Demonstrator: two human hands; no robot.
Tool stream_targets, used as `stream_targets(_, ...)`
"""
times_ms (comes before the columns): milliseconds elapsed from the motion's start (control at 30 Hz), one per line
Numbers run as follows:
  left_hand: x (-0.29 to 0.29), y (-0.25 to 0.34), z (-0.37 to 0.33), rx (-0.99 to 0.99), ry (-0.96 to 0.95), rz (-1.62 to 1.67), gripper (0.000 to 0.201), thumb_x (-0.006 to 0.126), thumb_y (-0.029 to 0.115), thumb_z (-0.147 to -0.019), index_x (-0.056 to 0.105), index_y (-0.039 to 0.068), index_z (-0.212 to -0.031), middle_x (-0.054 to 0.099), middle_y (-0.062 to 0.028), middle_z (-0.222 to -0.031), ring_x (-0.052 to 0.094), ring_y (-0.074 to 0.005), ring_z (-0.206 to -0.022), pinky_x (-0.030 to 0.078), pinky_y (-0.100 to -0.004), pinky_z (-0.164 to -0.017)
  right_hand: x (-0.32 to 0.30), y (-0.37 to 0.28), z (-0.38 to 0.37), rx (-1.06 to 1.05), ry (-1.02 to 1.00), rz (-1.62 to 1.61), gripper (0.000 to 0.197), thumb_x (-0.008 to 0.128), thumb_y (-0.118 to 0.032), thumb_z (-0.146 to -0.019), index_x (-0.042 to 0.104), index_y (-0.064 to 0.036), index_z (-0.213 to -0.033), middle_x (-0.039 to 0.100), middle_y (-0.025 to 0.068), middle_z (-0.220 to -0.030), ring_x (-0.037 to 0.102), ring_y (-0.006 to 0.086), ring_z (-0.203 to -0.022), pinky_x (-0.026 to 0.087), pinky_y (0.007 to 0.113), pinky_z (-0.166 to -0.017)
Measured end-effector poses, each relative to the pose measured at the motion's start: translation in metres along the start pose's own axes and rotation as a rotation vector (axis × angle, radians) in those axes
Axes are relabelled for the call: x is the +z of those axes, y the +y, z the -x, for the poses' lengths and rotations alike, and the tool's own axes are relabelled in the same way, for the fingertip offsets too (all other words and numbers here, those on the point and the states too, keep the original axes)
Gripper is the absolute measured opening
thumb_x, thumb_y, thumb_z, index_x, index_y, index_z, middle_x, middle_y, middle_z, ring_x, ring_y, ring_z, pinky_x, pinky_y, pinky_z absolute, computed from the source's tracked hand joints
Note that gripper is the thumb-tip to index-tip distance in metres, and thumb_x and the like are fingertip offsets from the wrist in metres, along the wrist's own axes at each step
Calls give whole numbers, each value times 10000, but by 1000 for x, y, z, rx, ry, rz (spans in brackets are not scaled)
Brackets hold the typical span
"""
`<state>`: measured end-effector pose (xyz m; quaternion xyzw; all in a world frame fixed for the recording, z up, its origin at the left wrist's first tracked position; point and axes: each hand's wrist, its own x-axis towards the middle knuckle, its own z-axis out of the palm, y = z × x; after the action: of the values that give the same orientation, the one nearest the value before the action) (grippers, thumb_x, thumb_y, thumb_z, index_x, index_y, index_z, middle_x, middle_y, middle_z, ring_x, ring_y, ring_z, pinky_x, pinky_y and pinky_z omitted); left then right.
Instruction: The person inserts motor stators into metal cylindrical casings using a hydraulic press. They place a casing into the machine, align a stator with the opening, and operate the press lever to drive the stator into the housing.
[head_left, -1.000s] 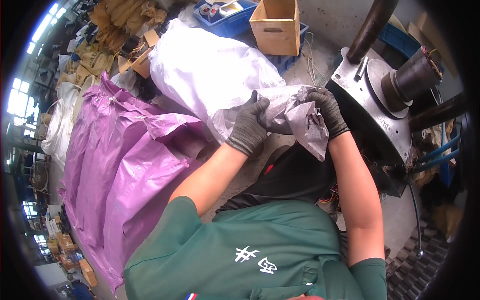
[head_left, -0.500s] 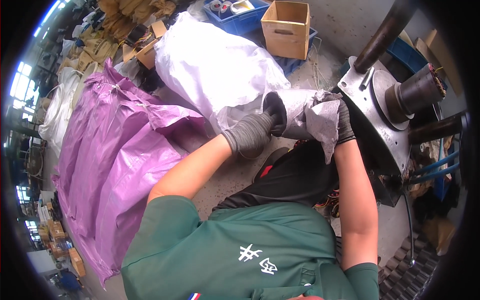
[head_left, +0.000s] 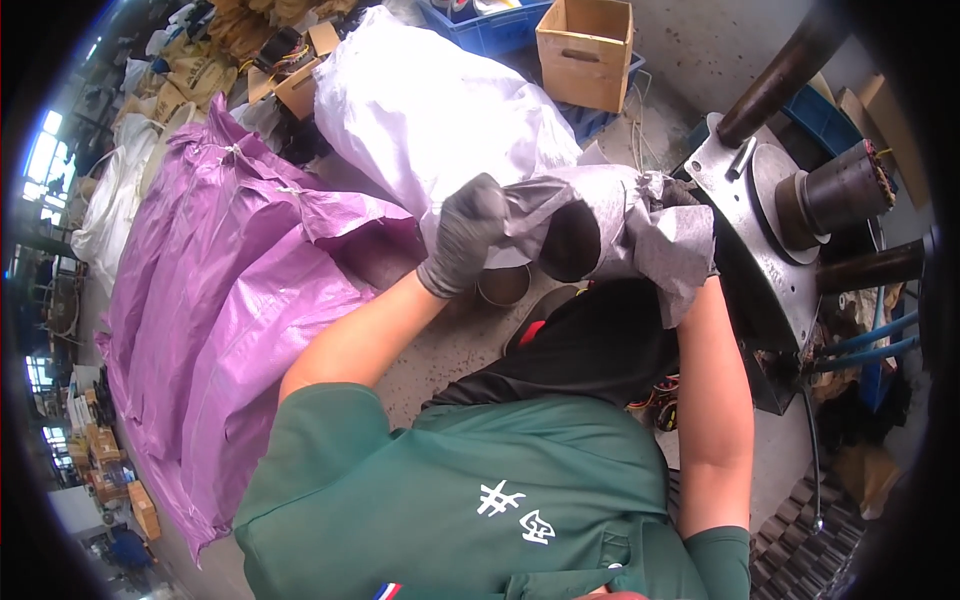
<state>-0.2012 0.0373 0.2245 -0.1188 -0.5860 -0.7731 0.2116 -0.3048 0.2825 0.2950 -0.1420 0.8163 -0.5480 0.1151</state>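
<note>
A dark hollow cylinder point(head_left: 572, 242), its round mouth turned toward my left side, lies wrapped in a thin grey sheet point(head_left: 615, 205) above my knee. My gloved left hand point(head_left: 468, 232) is closed in a fist on the sheet's left edge and holds it stretched out from the cylinder's mouth. At the other end my gloved right hand point(head_left: 682, 193) grips the wrapped cylinder; a loose flap of the sheet point(head_left: 675, 250) hides most of its fingers. Below my left hand a second round open-ended tube point(head_left: 503, 287) stands on the floor.
A purple woven sack point(head_left: 240, 300) is on the left, and a bulging white sack point(head_left: 440, 110) lies ahead. A cardboard box point(head_left: 585, 55) and a blue crate point(head_left: 490, 28) stand farther back. On my right is a metal machine point(head_left: 770, 220) carrying a wire-wound core point(head_left: 850, 185).
My left hand has come out of the cylinder's mouth, moved up and left, and taken hold of the sheet's edge. The second tube on the floor now shows.
</note>
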Motion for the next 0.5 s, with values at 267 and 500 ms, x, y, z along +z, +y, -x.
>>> stream_targets(267,-9,-19,-38,-390,-115,-166,621,822,240,-796,570,69,-1337,624,-94,-1216,632,-202,-1057,540,-322,-940,0,64,-56,-171,-513,-19,371,777,-199,-796,652,1,-1083,671,14,-906,616,86,-800,533,264,-712)
stream_targets(500,-2,11,-77,-660,-747,-522,635,683,75,-801,565,61,-1425,709,-89,-899,670,-154,-681,562,-278,-592,15,50,-34,-145,-502,-161,331,735,-123,-846,685,44,-1128,696,29,-918,641,92,-793,556,267,-724)
